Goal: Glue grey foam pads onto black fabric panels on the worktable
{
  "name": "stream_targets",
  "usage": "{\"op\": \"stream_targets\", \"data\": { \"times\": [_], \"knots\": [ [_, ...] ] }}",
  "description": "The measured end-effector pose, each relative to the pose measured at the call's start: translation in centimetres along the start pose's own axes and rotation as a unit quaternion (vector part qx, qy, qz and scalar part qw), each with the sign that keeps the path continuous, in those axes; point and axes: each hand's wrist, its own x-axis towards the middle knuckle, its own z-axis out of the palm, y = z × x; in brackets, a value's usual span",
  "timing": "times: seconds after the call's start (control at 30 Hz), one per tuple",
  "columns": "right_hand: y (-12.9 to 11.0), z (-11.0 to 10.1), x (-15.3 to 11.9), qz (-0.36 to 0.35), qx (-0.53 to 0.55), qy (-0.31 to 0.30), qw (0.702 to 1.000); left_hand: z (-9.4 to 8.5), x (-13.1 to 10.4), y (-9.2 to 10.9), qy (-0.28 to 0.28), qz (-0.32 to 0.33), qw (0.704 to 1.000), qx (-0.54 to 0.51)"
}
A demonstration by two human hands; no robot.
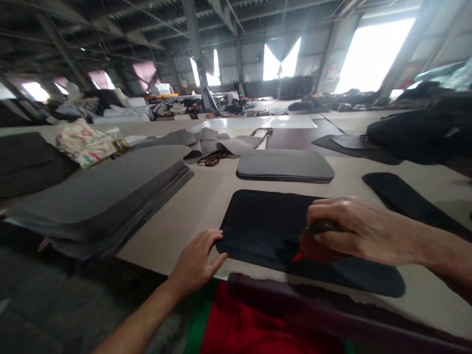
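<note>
A dark, flat panel with rounded corners (258, 221) lies on the table in front of me. My left hand (197, 260) rests at its left end, fingers and thumb apart, with the fingertips touching the edge. Over the right half of the panel, my right hand (342, 228) is closed round a dark-handled tool (324, 226). A small red tip (298, 256) shows below the fist, close to the panel's near edge. Most of the tool is hidden by the fingers, so its kind cannot be made out.
Behind the panel is a stack of grey panels (283, 164). A taller stack of large grey sheets (110, 182) stands at left, near a cloth bag (83, 142). Another dark strip (416, 201) lies at right. Dark maroon material (295, 305) runs along the near edge.
</note>
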Motion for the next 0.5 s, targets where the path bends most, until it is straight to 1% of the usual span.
{"op": "stream_targets", "data": {
  "times": [0.13, 0.27, 0.37, 0.5],
  "knots": [
    [1.4, -0.5, -3.2, 0.065, 0.011, -0.004, 0.998, 0.0, 0.1, -0.3, 0.006, 0.010, 1.000, 0.016],
    [2.3, -1.2, -6.8, 0.138, 0.059, -0.009, 0.989, 0.3, 0.2, -1.0, 0.013, 0.017, 0.999, 0.033],
    [3.2, -1.3, -9.5, 0.187, 0.072, 0.006, 0.980, 0.6, 0.2, -1.8, 0.010, 0.015, 0.999, 0.046],
    [5.0, -0.9, -13.0, 0.243, 0.080, 0.031, 0.966, 1.0, 0.1, -2.8, 0.012, 0.012, 0.998, 0.055]
  ]
}}
